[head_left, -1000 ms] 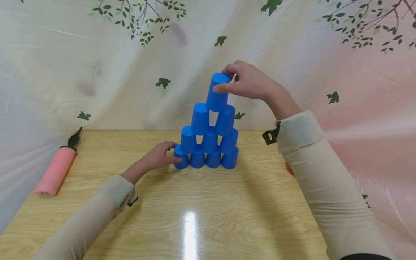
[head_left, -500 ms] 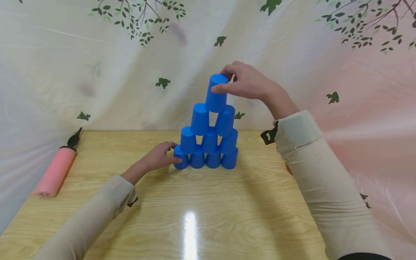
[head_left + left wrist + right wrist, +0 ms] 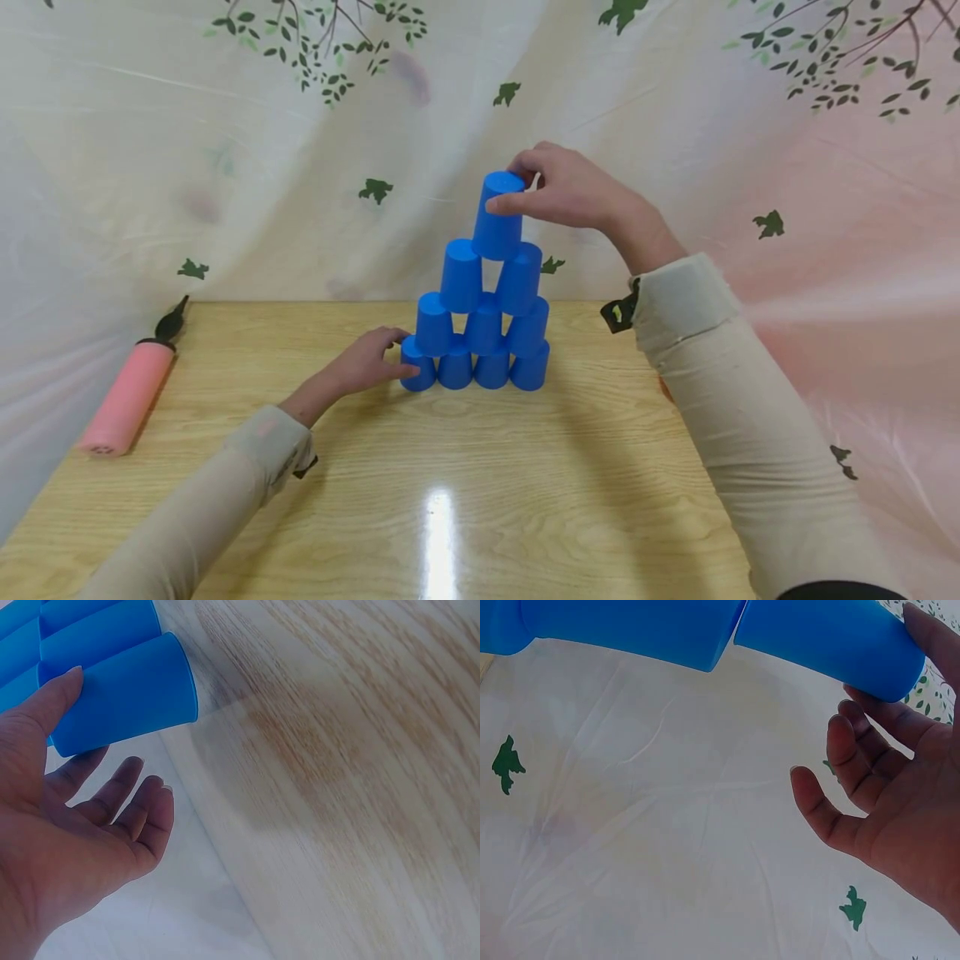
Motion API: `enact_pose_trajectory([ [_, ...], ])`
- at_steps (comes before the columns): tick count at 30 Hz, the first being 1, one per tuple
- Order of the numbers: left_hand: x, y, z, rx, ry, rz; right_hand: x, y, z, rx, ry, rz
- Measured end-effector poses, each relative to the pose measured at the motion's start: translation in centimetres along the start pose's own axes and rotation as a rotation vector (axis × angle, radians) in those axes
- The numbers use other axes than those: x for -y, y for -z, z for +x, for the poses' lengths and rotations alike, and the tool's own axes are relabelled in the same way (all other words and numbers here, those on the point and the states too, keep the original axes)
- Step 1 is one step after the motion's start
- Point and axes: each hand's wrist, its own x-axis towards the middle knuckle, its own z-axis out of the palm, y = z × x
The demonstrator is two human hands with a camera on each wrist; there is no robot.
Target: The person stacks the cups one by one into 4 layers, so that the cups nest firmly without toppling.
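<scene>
Upside-down blue plastic cups form a pyramid on the wooden table (image 3: 450, 450): several in the bottom row, three above, then two, with one on top. My right hand (image 3: 573, 190) pinches the top cup (image 3: 496, 237) between thumb and fingers; it sits across the two cups (image 3: 461, 279) below. In the right wrist view, that hand's other fingers (image 3: 814, 806) are loosely bent away from the cup. Low at the left, my left hand (image 3: 363, 362) holds the bottom-left cup (image 3: 135, 694) with its thumb on the near side and index finger behind. Its remaining fingers (image 3: 150, 817) curl free.
A pink hand pump (image 3: 129, 396) with a black nozzle lies at the table's left side. A patterned pale curtain (image 3: 300, 208) hangs behind the table. Something orange (image 3: 665, 388) is mostly hidden behind my right sleeve (image 3: 735, 400).
My right hand and the top cup have shifted very slightly left and down. The left hand and the lower cups look unmoved.
</scene>
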Motion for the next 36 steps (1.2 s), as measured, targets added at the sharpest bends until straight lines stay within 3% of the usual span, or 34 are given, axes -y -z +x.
enact_pose_trajectory([
  [24,0.16,-0.17,0.03,0.003,0.002,0.008,0.11,-0.03,0.03,0.002,-0.008,-0.005],
  [36,0.43,0.04,-0.16,0.019,0.036,0.008,0.18,0.12,-0.09,-0.008,-0.001,-0.021],
])
